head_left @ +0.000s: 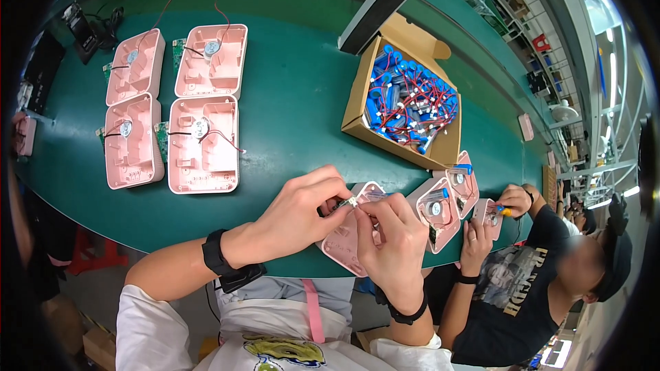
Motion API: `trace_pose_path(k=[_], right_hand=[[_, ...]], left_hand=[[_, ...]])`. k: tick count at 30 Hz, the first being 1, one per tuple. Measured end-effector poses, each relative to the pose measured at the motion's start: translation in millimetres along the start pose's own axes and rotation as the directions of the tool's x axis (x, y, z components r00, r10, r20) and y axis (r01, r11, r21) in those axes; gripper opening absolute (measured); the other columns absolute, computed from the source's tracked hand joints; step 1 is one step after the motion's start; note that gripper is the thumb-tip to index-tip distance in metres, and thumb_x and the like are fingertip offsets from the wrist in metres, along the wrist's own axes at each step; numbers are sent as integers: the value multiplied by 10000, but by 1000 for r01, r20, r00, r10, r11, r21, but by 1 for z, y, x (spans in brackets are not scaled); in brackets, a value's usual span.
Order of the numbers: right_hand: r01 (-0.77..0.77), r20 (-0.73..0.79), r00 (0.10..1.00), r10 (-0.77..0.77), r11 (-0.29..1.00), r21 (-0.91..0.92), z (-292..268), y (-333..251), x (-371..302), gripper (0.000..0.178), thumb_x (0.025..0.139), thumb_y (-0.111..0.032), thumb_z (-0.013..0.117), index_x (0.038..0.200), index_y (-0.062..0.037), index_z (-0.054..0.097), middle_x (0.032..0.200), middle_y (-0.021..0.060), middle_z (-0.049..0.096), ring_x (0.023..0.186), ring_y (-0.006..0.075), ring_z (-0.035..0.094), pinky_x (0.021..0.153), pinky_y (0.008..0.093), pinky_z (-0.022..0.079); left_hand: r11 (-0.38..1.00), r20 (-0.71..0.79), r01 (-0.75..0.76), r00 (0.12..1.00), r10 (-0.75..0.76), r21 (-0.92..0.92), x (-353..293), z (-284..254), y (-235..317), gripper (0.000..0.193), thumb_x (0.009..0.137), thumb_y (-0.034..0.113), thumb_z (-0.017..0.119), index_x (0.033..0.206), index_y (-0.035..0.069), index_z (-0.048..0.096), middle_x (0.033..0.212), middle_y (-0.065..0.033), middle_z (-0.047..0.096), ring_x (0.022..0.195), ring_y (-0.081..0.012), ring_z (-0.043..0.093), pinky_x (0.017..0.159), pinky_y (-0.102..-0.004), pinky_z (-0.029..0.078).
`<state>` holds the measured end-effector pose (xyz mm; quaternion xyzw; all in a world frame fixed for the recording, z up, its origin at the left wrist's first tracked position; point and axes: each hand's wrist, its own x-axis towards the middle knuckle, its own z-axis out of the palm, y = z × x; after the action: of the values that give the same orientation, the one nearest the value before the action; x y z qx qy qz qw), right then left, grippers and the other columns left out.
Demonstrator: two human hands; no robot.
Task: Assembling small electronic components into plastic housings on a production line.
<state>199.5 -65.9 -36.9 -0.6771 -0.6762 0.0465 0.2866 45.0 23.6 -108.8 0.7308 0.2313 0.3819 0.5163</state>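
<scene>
On my remote feed, the left hand (299, 203) pinched a white connector (353, 201), the right hand (397, 244) pressed fingertips together beside it, contents unclear: plugging, I judged, needing steady alignment.

You're in an assembly workshop: long green bench (295, 113), open pink housings (223, 139) at left, far carton (355, 99) of wired cells (412, 93), co-worker (529, 312) at right.

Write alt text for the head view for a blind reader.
A person's left hand pinches a small white connector, the right hand close beside it, above a pink case on a green table. Four open cases sit to the left, a box of blue batteries lies beyond, and a co-worker handles another case at right.
</scene>
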Motion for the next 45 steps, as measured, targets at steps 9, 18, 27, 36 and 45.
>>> trace_pose_path(k=[9, 18, 27, 36, 45], right_hand=[[73, -55, 996, -75, 996, -41, 15, -3, -1, 107, 850, 85, 716, 904, -2, 685, 840, 107, 615, 611, 291, 620, 531, 379, 485], [28, -39, 999, -30, 998, -49, 17, -4, -2, 116, 844, 84, 720, 906, 1, 668, 851, 120, 612, 681, 302, 644, 578, 393, 502], [-62, 25, 998, 65, 992, -107, -16, -28, -47, 546, 862, -34, 787, 1372, 14, 598, 1392, 216, 618, 1264, 416, 610, 1061, 511, 466], [-54, 22, 998, 59, 983, -176, 7, 17, -99, 590, 876, -55, 775, 1423, 22, 570, 1522, 241, 565, 1434, 428, 528, 1212, 594, 345], [0, 41, 999, 5, 993, -119, -29, 69, -106, 540, 883, 39, 712, 1408, 9, 590, 1524, 226, 576, 1437, 430, 529, 1228, 566, 359]], left_hand=[[988, -37, -77, 996, 83, 132, -3, -1, 2, 170, 844, -70, 769, 987, -38, 683, 922, -116, 634, 715, -234, 667, 602, -337, 538], [984, -7, -66, 998, 68, 164, -4, 0, 6, 196, 839, -70, 775, 1000, -26, 672, 907, -114, 630, 717, -228, 651, 612, -333, 535], [899, 273, 427, 880, -388, -101, 8, -20, 35, 102, 976, 0, 719, 1060, -44, 682, 903, -70, 730, 719, -130, 705, 623, -279, 595], [852, 585, 487, 754, -299, -192, 11, -23, 30, 186, 1028, 110, 669, 1160, -15, 708, 975, -121, 787, 650, -144, 706, 603, -333, 569], [815, 128, -80, 992, 7, 574, -2, -78, 78, 200, 908, 54, 739, 1101, 12, 712, 990, -124, 701, 843, -303, 694, 748, -398, 573]])
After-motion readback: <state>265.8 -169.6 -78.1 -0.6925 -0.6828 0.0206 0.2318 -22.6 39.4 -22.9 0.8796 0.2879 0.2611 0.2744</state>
